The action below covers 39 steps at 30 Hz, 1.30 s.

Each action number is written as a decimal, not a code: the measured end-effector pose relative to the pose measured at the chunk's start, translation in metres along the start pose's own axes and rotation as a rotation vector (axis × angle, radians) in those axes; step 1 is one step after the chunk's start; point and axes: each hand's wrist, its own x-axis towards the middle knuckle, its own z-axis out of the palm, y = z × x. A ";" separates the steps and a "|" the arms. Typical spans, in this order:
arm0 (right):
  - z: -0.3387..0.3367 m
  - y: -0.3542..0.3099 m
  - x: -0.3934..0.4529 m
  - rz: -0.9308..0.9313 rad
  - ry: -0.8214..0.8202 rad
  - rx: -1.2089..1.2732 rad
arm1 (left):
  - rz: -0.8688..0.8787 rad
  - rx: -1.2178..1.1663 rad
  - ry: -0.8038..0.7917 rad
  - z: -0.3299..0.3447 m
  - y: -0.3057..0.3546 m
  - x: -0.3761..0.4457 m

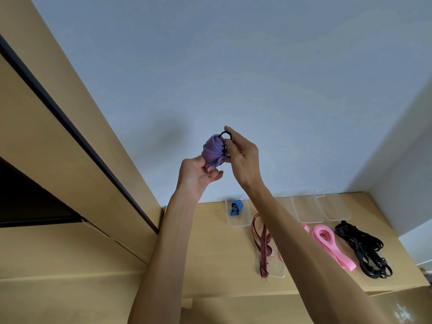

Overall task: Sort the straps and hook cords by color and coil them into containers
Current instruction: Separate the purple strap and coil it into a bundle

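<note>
At centre frame, your left hand (198,170) pinches the red-and-blue striped cord bundle (213,149) from below, while your right hand (242,153) pinches its black hook (226,133).

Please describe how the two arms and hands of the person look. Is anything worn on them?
Both arms are bare from the lower edge of the picture up to the wrists; no sleeve shows. The left hand and the right hand wear no glove, and no watch, bracelet or ring can be seen. The forearms are slender and long in this wide-angle view.
</note>
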 end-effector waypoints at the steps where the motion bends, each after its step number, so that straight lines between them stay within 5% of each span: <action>1: -0.002 -0.001 0.001 0.004 -0.025 0.010 | 0.021 0.024 -0.011 -0.001 0.000 0.001; 8: -0.006 -0.014 -0.002 0.107 -0.123 0.193 | 0.062 0.152 -0.032 0.001 -0.001 0.003; 14: -0.005 -0.014 0.004 0.347 -0.175 0.518 | 0.149 0.023 -0.095 0.001 -0.011 0.001; 21: -0.006 -0.009 0.005 0.371 -0.227 0.816 | 0.174 -0.028 -0.185 0.001 -0.006 0.002; 29: -0.009 -0.001 0.004 0.381 -0.208 0.796 | 0.189 0.016 -0.174 0.004 -0.015 0.007; 35: -0.014 0.006 0.010 0.558 -0.200 0.803 | 0.150 0.092 -0.073 -0.001 -0.027 0.011; 39: -0.006 0.026 0.003 0.524 0.102 0.545 | 0.099 0.163 0.072 0.003 -0.039 0.017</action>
